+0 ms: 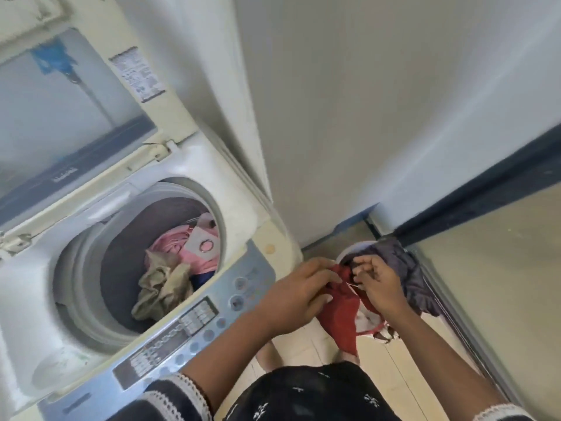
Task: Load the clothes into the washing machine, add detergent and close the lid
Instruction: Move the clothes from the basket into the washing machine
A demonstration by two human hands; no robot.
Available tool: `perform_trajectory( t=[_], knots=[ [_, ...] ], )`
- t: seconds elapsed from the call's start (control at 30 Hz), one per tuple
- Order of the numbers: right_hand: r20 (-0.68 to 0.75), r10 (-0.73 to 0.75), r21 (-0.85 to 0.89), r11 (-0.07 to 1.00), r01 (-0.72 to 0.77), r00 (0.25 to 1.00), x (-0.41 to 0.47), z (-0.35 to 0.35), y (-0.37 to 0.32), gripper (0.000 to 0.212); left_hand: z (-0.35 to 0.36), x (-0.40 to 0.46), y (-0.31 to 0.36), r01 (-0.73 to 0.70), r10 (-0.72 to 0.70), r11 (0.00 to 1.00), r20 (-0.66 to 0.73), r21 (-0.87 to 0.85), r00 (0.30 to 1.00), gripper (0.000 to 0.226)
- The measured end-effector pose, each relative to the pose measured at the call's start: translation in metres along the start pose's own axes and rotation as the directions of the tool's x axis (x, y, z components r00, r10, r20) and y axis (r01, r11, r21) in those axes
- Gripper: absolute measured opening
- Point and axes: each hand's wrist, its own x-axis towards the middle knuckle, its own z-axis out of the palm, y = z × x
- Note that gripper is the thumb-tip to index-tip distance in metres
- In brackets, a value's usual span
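Washing machine (127, 238) lid (60, 117) sticker (138, 75) text unreadable; panel (194, 317) labels blurred.

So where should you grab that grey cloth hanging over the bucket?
Probably the bunched fold on top of the grey cloth, reaching down from above. It is draped over the white bucket's rim with its tail hanging outside, so lifting the top brings it all up.

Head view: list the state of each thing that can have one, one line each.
Lid: raised open.
Drum: partly loaded with clothes.
Red garment: held by both hands, outside the washer.
Basket: on the floor, clothes still inside.
Left hand: grips the red garment.
Right hand: pinches the red garment.
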Motion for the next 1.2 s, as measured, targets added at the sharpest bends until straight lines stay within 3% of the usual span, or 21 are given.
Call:
perform_trajectory(
  t=[0.13, 0.27, 0.4, 0.47, 0.57, 0.7, 0.87, 0.97, 1.07, 1.13, 1.2],
  knots=[
    [0.121, 0.148, -0.22, 0.968, -0.119, 0.982, 0.016, -0.02, 0.062, 0.016, 0.067, 0.029, -0.013, 0.212, -0.206, 0.977, 0.255, 0.004, 0.945, 0.042],
    [0.285, 0.285, -0.501, 0.858, -0.111, 0.915, 0.037, -0.026, 0.119, 0.025, 0.127, 0.037, -0.048, 0.308, -0.361, 0.932, 0.402, 0.191, 0.842, 0.048],
    [0.497, 0.43, -0.755, 0.642, 0.131, 0.754, 0.065, -0.025, 0.179, 0.055, 0.177, 0.033, -0.081, 0.386, -0.47, 0.882, 0.449, 0.271, 0.76, 0.052],
    [0.496, 0.462, -0.812, 0.546, 0.205, 0.736, 0.08, -0.021, 0.202, 0.063, 0.197, 0.033, -0.097, 0.395, -0.49, 0.871, 0.472, 0.292, 0.733, 0.053],
    [0.557, 0.367, -0.797, 0.489, 0.356, 0.745, 0.099, -0.004, 0.221, 0.05, 0.218, 0.035, -0.116, 0.41, -0.512, 0.859, 0.485, 0.307, 0.709, 0.054],
    [0.617, 0.326, -0.76, 0.48, 0.437, 0.716, 0.118, 0.026, 0.24, 0.034, 0.237, 0.034, -0.137, 0.431, -0.531, 0.847, 0.467, 0.31, 0.707, 0.049],
    [0.562, 0.476, -0.806, 0.499, 0.319, 0.676, 0.127, 0.054, 0.273, 0.059, 0.251, 0.018, -0.143, 0.456, -0.494, 0.869, 0.408, 0.193, 0.768, 0.035],
    [0.472, 0.44, -0.856, 0.435, 0.279, 0.764, 0.118, 0.061, 0.279, 0.063, 0.255, 0.006, -0.137, 0.457, -0.47, 0.879, 0.421, 0.138, 0.776, 0.032],
    [0.425, 0.388, -0.873, 0.414, 0.258, 0.818, 0.106, 0.06, 0.26, 0.045, 0.246, 0.004, -0.129, 0.492, -0.488, 0.863, 0.43, 0.11, 0.76, 0.034],
    [0.427, 0.282, -0.829, 0.501, 0.248, 0.859, 0.093, 0.052, 0.237, 0.022, 0.236, 0.006, -0.119, 0.539, -0.51, 0.841, 0.408, 0.05, 0.757, 0.039],
    [0.437, 0.153, -0.662, 0.722, 0.202, 0.886, 0.07, 0.043, 0.209, 0.022, 0.221, 0.01, -0.106, 0.587, -0.528, 0.81, 0.411, -0.02, 0.743, 0.06]
  ],
)
